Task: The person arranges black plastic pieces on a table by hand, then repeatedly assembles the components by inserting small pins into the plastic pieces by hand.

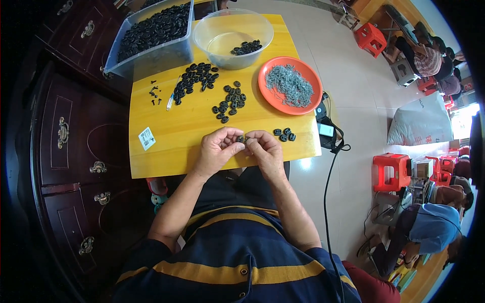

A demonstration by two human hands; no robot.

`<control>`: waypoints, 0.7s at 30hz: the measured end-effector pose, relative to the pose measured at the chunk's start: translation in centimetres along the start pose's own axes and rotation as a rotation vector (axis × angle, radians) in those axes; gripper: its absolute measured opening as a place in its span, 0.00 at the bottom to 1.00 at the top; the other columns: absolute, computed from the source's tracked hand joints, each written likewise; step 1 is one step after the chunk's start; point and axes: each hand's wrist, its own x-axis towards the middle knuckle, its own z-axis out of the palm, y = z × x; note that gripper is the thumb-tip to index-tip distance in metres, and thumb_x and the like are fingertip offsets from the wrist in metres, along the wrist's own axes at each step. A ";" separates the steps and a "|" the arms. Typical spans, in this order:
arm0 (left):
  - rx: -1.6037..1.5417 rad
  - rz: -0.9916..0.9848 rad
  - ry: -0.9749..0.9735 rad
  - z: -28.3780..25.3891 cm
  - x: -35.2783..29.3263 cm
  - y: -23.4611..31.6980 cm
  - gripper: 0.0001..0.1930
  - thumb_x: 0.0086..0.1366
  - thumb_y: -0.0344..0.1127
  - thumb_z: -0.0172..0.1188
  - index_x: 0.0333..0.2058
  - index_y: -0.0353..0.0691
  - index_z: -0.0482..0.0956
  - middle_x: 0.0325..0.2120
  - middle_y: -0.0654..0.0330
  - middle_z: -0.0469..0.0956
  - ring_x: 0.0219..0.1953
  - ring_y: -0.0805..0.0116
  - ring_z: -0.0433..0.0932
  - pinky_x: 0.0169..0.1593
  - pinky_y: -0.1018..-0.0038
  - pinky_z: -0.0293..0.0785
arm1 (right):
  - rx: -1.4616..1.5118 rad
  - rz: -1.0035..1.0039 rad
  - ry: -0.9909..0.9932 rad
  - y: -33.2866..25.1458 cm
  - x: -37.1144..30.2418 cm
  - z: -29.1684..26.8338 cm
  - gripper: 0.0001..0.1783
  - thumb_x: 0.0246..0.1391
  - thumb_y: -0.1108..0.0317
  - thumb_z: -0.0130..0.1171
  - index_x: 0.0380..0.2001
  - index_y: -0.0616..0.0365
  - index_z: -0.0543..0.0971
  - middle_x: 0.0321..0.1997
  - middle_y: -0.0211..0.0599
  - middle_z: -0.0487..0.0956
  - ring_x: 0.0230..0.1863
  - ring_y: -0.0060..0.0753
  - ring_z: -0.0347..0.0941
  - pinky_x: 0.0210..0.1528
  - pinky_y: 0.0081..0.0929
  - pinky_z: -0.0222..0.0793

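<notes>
Grip: both hands meet over the near edge of the worktop, fingertips pressed together on one small black ring (241, 139) between them.
Left hand (218, 150): thumb and first fingers pinch the ring's left side, other fingers curled under.
Right hand (265, 151): pinches the same ring from the right, knuckles up, so it's pretty much thumb to thumb with the left.
The ring: mostly hidden by the fingertips, can't tell if anything is fitted into it.
Just beside the right hand: a little cluster of black rings (284, 134) lying flat on the wood.
Further out, middle: a loose scatter of rings (230, 101), and left of that a bigger heap (194, 78).
Left of the heap: a few tiny dark bits (154, 93) and a small pen-like stick (171, 102).
Near left edge: a white label card (147, 138).
Right side: orange plate (309, 73) with a pile of thin grey wire pieces (290, 85) on it.
Far edge: clear round bowl (212, 28) with a handful of rings in it, and a clear plastic tub (151, 58) packed with rings next to it.
Worktop (177, 151): yellow wood, small square table.
Off the right edge: a black cable (327, 192) hanging to the floor.
Background: red plastic stools (391, 170) and other people sitting well apart.
</notes>
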 end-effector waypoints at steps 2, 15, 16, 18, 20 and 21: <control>0.031 -0.010 -0.015 -0.1 -0.1 -0.1 0.14 0.60 0.21 0.66 0.46 0.35 0.79 0.33 0.69 0.78 0.34 0.84 0.75 0.41 0.85 0.74 | -0.004 0.004 -0.001 -0.2 -0.1 0.0 0.09 0.64 0.70 0.58 0.44 0.63 0.77 0.33 0.27 0.79 0.33 0.16 0.74 0.36 0.16 0.70; 0.108 0.009 -0.022 0.0 0.3 0.2 0.14 0.59 0.21 0.67 0.45 0.35 0.80 0.32 0.70 0.78 0.33 0.85 0.75 0.39 0.86 0.73 | 0.008 0.008 -0.012 -0.2 -0.2 0.2 0.08 0.65 0.70 0.57 0.43 0.63 0.78 0.33 0.26 0.79 0.33 0.15 0.74 0.35 0.14 0.69; 0.123 0.047 -0.004 -0.1 0.4 0.1 0.14 0.59 0.21 0.67 0.44 0.35 0.80 0.30 0.69 0.79 0.31 0.85 0.75 0.36 0.85 0.74 | 0.009 0.008 -0.014 -0.2 -0.2 0.2 0.08 0.65 0.70 0.57 0.43 0.63 0.78 0.33 0.26 0.79 0.33 0.15 0.74 0.35 0.14 0.69; 0.137 0.084 0.014 -0.1 0.4 0.1 0.13 0.58 0.21 0.68 0.42 0.36 0.80 0.28 0.69 0.79 0.28 0.85 0.75 0.34 0.85 0.75 | -0.019 0.026 0.011 -0.3 -0.2 0.2 0.08 0.65 0.70 0.57 0.43 0.63 0.78 0.34 0.26 0.79 0.33 0.15 0.74 0.35 0.14 0.70; 0.124 0.069 0.011 0.1 0.4 0.3 0.13 0.57 0.21 0.68 0.42 0.35 0.80 0.27 0.69 0.79 0.28 0.85 0.75 0.33 0.85 0.74 | -0.006 0.017 -0.001 -0.1 -0.2 0.0 0.08 0.65 0.70 0.57 0.44 0.63 0.78 0.34 0.26 0.79 0.33 0.15 0.74 0.35 0.14 0.70; 0.124 0.070 0.012 0.2 0.4 0.4 0.13 0.57 0.21 0.68 0.42 0.35 0.80 0.27 0.69 0.79 0.28 0.85 0.75 0.33 0.85 0.74 | 0.006 0.007 -0.013 -0.1 -0.2 0.0 0.09 0.65 0.70 0.57 0.44 0.63 0.78 0.34 0.26 0.79 0.33 0.15 0.74 0.35 0.15 0.70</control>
